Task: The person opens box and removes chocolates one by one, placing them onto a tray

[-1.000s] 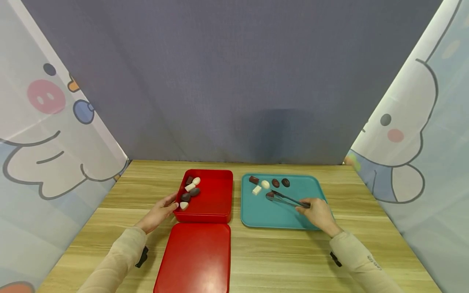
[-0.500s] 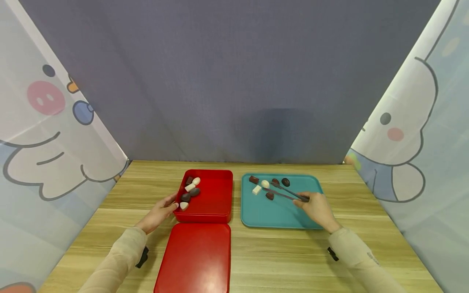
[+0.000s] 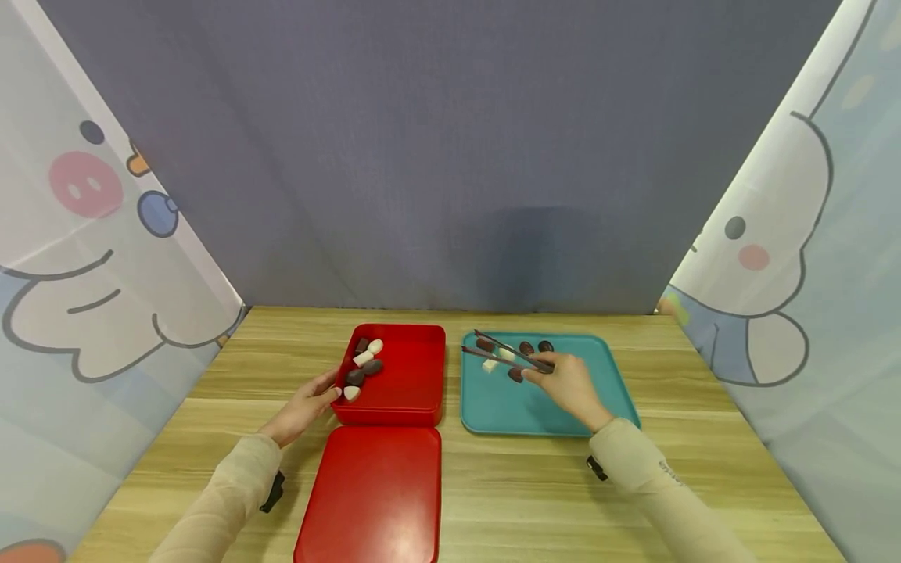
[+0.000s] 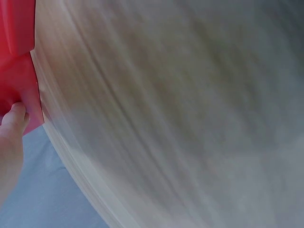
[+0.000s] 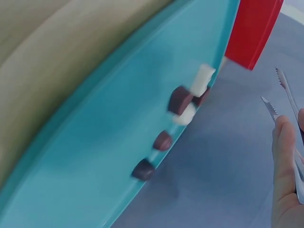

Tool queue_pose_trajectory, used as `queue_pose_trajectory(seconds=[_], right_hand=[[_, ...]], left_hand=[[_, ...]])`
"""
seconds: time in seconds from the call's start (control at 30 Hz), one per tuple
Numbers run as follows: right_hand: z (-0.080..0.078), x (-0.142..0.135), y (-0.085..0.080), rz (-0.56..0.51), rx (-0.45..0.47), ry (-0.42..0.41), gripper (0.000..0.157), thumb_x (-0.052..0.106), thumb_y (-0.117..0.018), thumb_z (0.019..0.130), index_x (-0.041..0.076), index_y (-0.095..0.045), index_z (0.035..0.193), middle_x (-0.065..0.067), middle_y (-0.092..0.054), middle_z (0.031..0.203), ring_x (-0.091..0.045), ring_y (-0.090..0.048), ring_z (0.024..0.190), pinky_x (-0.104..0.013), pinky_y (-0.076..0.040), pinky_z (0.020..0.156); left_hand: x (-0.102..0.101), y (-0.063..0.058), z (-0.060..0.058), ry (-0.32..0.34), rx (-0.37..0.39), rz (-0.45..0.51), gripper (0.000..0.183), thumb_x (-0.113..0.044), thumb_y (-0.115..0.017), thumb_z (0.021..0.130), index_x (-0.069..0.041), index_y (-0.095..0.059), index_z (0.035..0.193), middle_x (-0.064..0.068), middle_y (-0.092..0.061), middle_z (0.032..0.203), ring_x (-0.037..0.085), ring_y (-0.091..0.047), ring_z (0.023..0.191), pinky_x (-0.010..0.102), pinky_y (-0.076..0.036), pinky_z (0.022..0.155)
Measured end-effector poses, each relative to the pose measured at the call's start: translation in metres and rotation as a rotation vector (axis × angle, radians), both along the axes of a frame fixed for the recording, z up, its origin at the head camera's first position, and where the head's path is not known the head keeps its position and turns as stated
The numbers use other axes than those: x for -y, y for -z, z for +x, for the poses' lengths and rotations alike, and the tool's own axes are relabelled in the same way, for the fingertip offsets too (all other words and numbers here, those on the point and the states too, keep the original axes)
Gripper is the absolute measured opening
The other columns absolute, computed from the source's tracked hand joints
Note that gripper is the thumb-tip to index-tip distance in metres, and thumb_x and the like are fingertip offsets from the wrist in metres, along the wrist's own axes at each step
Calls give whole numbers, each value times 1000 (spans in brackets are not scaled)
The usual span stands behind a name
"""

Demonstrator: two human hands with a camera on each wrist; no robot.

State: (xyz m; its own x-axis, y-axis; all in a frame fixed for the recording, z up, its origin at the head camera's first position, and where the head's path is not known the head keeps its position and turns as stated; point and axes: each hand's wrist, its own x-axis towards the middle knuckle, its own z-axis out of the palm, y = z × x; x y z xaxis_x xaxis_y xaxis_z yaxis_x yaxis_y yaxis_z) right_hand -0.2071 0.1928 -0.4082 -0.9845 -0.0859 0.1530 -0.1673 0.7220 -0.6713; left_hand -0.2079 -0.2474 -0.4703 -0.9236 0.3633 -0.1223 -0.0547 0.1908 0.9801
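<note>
My right hand (image 3: pixel 572 389) holds tongs (image 3: pixel 540 365) over the left part of the blue tray (image 3: pixel 556 414). The tips of the tongs stand apart, with nothing between them in the right wrist view. Below them lie a brown block-shaped chocolate (image 3: pixel 483 344), a white block-shaped chocolate (image 3: pixel 489 366) and a rounded white one. A dark chocolate (image 3: pixel 516 375) sits close to my fingertips; two dark oval ones (image 3: pixel 545 346) are near the far edge. My left hand (image 3: pixel 304 410) rests against the left wall of the red box (image 3: pixel 411 375), fingers touching its outside.
Several white and dark chocolates (image 3: pixel 354 378) lie along the left side inside the red box. Its red lid (image 3: pixel 373 500) lies in front of it on the wooden table (image 3: pixel 514 500). A grey curtain (image 3: pixel 450 156) hangs behind.
My right hand has carried the tongs leftward, from the small dark heart-shaped and oval chocolates to above the brown and white blocks. The tongs' tips have spread wider. The left hand stays in place.
</note>
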Motion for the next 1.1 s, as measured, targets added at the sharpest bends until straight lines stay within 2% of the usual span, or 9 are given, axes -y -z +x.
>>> queue_pose_trajectory(seconds=[0.23, 0.4, 0.53, 0.67, 0.77, 0.93, 1.0, 1.1], right_hand=[[-4, 29, 1, -57, 28, -51, 36, 24, -71, 80, 7, -67, 111, -4, -70, 90, -13, -64, 73, -26, -50, 57], [-7, 45, 3, -87, 38, -86, 34, 23, -71, 79, 8, -67, 110, -4, -70, 92, -14, -65, 77, -26, -51, 59], [-10, 58, 6, -81, 16, -112, 34, 22, -72, 78, 8, -68, 109, -2, -70, 89, -13, -65, 77, -25, -52, 60], [-12, 72, 6, -59, 28, -151, 33, 24, -72, 79, 8, -68, 108, -1, -70, 91, -13, -64, 79, -24, -51, 62], [-14, 83, 4, -62, 54, -193, 34, 24, -70, 81, 7, -67, 110, -3, -69, 94, -15, -64, 84, -24, -51, 63], [-18, 97, 2, -65, 84, -236, 35, 23, -69, 82, 5, -66, 111, -3, -69, 92, -13, -62, 76, -24, -50, 58], [-20, 101, 3, -56, 80, -253, 33, 23, -69, 82, 4, -67, 109, -4, -69, 90, -11, -61, 72, -24, -48, 57], [-23, 105, 5, -55, 62, -270, 29, 22, -69, 82, 4, -68, 105, -5, -69, 89, -12, -60, 71, -25, -48, 57]], left_hand=[[0, -1, 1, -45, 12, -60, 56, -19, -38, 100, -11, -13, 149, 16, -15, 152, 36, -20, 137, 55, -21, 109], [2, -2, 0, -62, -7, -104, 57, -20, -39, 99, -9, -12, 148, 18, -13, 152, 38, -20, 137, 56, -23, 108], [3, -1, 0, -46, -14, -94, 59, -22, -40, 99, -7, -11, 148, 20, -11, 152, 38, -17, 137, 56, -20, 108], [4, 0, 3, -41, -17, -107, 61, -23, -40, 99, -4, -10, 148, 21, -10, 152, 39, -15, 138, 56, -19, 109], [5, 0, 5, -63, -19, -121, 62, -24, -42, 99, -4, -10, 148, 21, -9, 152, 39, -15, 138, 56, -19, 108], [6, 1, 5, -46, -22, -121, 62, -23, -41, 99, -3, -8, 148, 22, -8, 152, 39, -14, 138, 55, -19, 109], [6, 0, 3, -25, -27, -126, 61, -21, -39, 99, -2, -7, 147, 23, -6, 152, 39, -13, 138, 55, -19, 109], [3, -3, 0, -30, -37, -126, 59, -19, -40, 99, -1, -9, 147, 23, -8, 151, 39, -14, 137, 54, -20, 109]])
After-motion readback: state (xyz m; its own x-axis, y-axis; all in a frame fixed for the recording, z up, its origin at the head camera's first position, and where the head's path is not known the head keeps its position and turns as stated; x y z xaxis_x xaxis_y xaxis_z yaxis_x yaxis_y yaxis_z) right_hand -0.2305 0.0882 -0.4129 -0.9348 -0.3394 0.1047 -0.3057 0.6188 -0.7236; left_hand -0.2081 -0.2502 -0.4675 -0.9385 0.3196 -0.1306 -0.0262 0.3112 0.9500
